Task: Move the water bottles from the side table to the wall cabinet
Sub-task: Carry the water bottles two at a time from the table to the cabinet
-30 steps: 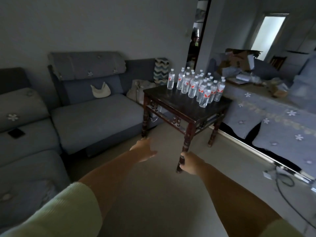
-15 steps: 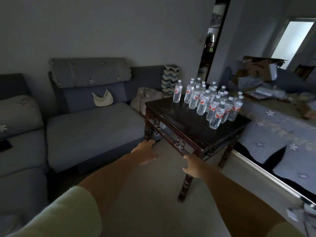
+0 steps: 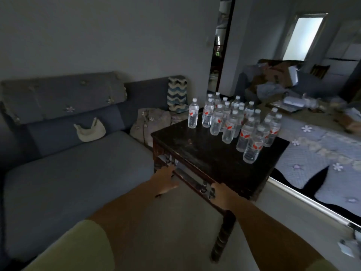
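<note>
Water bottles (image 3: 232, 122) are standing at the bench's (image 3: 197, 147) two o'clock corner. Left hand (image 3: 166, 180) and right hand (image 3: 222, 194) are reaching at its near rail; whether either grip is clamped cannot be told.

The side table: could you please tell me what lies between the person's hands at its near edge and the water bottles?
In the head view, only bare dark tabletop separates the left hand and right hand, at the side table near rail, from the water bottles.

both arms out, L hand (image 3: 166, 179), R hand (image 3: 222, 194)
</note>
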`<state>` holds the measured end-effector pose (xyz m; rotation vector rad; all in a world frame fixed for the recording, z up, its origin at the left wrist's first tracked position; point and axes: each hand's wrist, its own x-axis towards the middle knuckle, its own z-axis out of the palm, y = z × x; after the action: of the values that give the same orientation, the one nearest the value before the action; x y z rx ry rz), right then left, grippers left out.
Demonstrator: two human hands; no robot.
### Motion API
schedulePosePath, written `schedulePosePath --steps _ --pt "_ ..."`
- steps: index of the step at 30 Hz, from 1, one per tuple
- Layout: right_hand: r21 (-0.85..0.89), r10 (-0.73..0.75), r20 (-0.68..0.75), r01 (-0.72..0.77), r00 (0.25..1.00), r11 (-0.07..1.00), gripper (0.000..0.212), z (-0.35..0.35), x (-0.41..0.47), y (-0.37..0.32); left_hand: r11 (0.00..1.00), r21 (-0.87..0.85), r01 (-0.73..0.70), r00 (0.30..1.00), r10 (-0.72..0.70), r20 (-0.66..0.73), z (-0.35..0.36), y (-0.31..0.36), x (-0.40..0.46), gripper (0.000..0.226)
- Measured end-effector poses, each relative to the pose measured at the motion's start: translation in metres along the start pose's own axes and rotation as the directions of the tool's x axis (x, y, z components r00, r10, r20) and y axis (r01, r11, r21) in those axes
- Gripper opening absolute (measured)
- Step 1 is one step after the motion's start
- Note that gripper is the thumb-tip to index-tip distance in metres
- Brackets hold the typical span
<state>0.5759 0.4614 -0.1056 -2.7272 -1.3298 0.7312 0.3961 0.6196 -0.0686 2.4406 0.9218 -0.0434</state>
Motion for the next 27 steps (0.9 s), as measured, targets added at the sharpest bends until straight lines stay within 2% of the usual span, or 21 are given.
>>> schedulePosePath --steps 3,6,11,18,22,27 --pt "0.042 0.038 0.009 -0.038 0.999 0.998 0.054 -0.023 0.048 -0.031 0.998 0.009 -0.056 0.998 0.056 0.011 -0.038 -0.022 0.054 0.063" --pt "0.081 0.046 0.017 -0.048 0.999 0.996 0.057 -0.037 0.094 -0.062 0.998 0.012 -0.057 0.998 0.057 0.030 -0.070 -0.048 0.106 0.068" --pt "0.033 0.027 0.036 -0.029 0.999 0.999 0.055 -0.039 0.127 -0.083 0.995 0.031 -0.099 0.990 0.095 0.107 -0.071 -0.060 0.166 0.069" --pt "0.119 0.249 0.018 -0.249 0.968 0.961 0.056 -0.058 0.167 -0.006 0.952 -0.011 -0.307 0.908 0.296 0.295 -0.033 -0.003 0.247 0.070" --pt "0.179 0.358 -0.011 -0.350 0.934 0.919 0.058 -0.077 0.201 0.053 0.947 -0.014 -0.322 0.899 0.310 0.310 -0.031 0.026 0.305 0.071" --pt "0.218 0.445 -0.024 -0.430 0.895 0.876 0.049 -0.102 0.234 0.107 0.969 -0.019 -0.247 0.922 0.241 0.303 -0.033 0.057 0.378 0.075"
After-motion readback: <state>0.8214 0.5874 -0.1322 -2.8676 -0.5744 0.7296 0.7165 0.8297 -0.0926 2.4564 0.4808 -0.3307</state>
